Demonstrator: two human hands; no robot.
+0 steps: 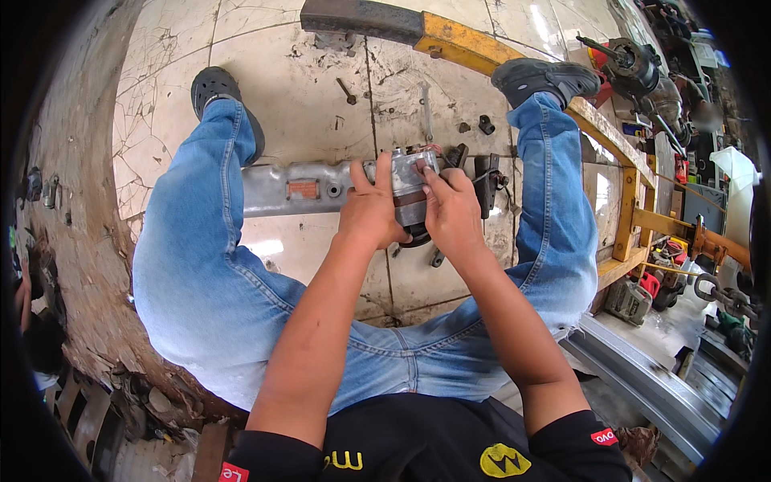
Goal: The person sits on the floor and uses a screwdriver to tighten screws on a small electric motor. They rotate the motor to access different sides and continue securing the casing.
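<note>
Seated on the cracked tile floor [305, 88] with legs spread, the person presses the left hand [371, 210] and right hand [454, 215] onto a grey metal housing [297, 189] lying between the knees.

Metal housing [321, 186] centre: dull silver-grey, small rust-orange plate on left part. Jeans [201, 265]: faded light blue, paler at knees. Shoes: left clog [215, 87] black with perforated pattern; right shoe [546, 78] dark grey. Floor tiles [305, 88]: off-white, cracked, dark stains, grey grout lines. Beam [474, 48] far: yellow, chipped, far-left end dark grey. Shirt [434, 442] near: black, yellow print, red sleeve tags.
</note>
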